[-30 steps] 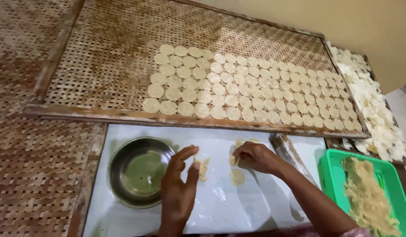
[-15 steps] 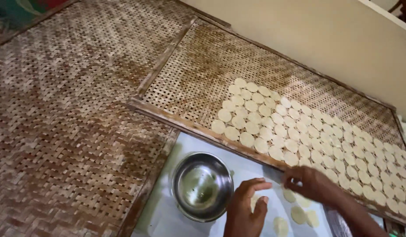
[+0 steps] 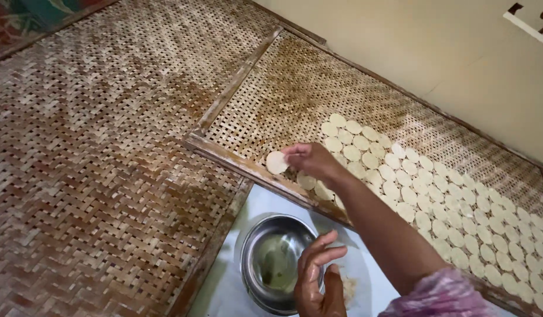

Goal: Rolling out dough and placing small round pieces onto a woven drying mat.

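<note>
1. You are looking down at a floor covered by a woven mat [image 3: 95, 176] of brown and pale strips, worn and stained in patches.
2. A plain cream wall [image 3: 436, 53] runs along the far side, with a dark bracket-like shape at its upper right corner, too cropped to identify.
3. At the top left edge, a strip of red and green cloth [image 3: 31, 17] shows beyond the mat.
4. A wood-framed woven drying tray [image 3: 283, 94] lies on the mat; its right half carries close rows of pale dough discs [image 3: 436, 194], touching or nearly so.
5. Your right hand [image 3: 311, 161] reaches over the tray's near frame, fingertips pinched shut on a single round disc [image 3: 277, 162], held just above the frame beside the end of the rows.
6. Your left hand [image 3: 317, 282] hovers low in view with fingers loosely curled and parted, holding nothing that you can see.
7. Just beside that hand sits a steel bowl [image 3: 271, 261] on a white board [image 3: 230, 293], with a greenish film inside.
8. A pink patterned sleeve [image 3: 442, 296] shows at the lower right.
</note>
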